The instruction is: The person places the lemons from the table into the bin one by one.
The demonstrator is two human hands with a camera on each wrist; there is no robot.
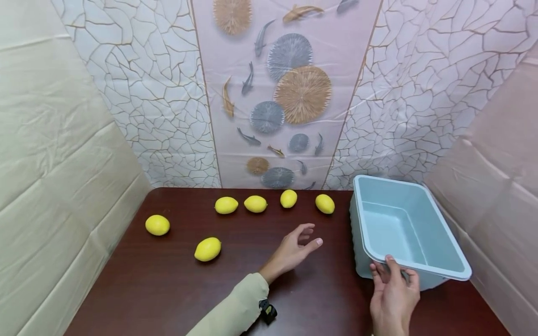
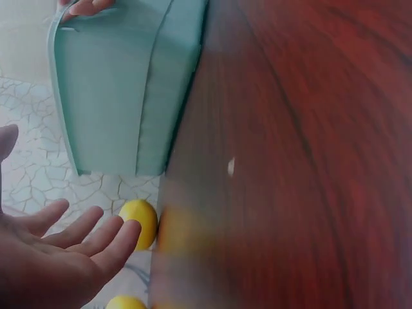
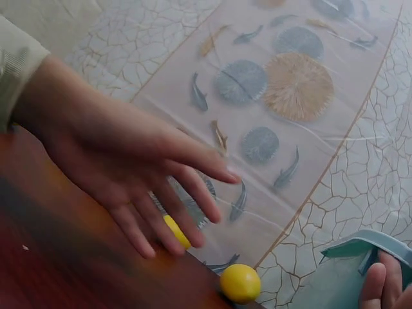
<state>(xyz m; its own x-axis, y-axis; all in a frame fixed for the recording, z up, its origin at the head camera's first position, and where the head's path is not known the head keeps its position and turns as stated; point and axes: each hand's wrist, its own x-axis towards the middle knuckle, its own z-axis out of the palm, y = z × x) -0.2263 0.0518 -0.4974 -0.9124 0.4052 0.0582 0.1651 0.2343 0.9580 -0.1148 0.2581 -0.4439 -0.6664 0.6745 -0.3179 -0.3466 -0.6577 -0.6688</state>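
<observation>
In the head view my right hand (image 1: 395, 298) pinches the near rim of a light blue plastic tub (image 1: 363, 233), thumb over the edge and fingers below it. The tub stands at the table's right side, with no contents visible inside. My left hand (image 1: 292, 252) hovers left of the tub, fingers loosely bent around nothing. The left wrist view shows its fingers (image 2: 84, 238) spread apart. Closest to that hand are a lemon (image 1: 325, 204) beside the tub and another lemon (image 1: 288, 199) near the back edge.
Two lemons sit side by side at the back, one a yellow lemon (image 1: 226, 205). Farther left lie a lemon (image 1: 157, 225) and a nearer lemon (image 1: 208, 249). Patterned cloth walls (image 1: 168, 140) enclose the dark wooden table (image 1: 168, 289) at the back and sides.
</observation>
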